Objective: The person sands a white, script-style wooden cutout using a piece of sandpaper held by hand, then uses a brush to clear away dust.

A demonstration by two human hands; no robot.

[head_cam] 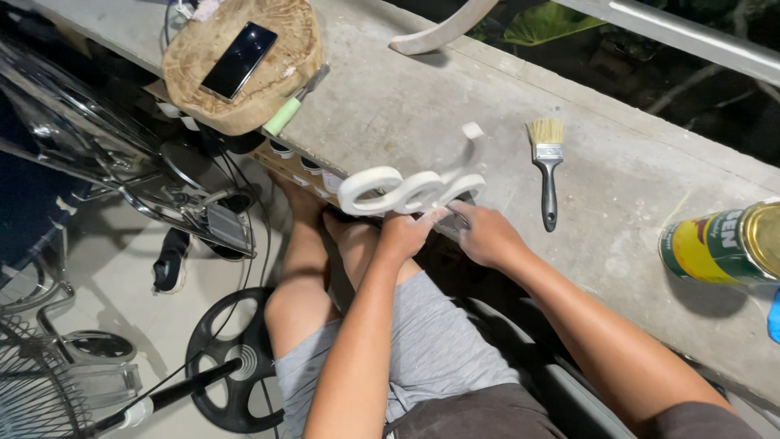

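My left hand pinches the white, looped, cut-out wooden piece from below at the grey concrete ledge's near edge; my right hand is curled closed against its end, contents I cannot tell. I'd steady it with both hands. Open ledge lies between it and the black-handled paintbrush; the yellow-green paint tin stands well apart.

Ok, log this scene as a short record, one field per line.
Setting: concrete ledge, person seated at it
Left hand: grips white looped cutout from below
Right hand: at the cutout's right end; whether it holds anything is unclear
Brush: lies flat on the ledge, bristles away from the person
Paint can: at the right edge, lid on
Wood slab: carries a phone
Floor: fan parts, shoe
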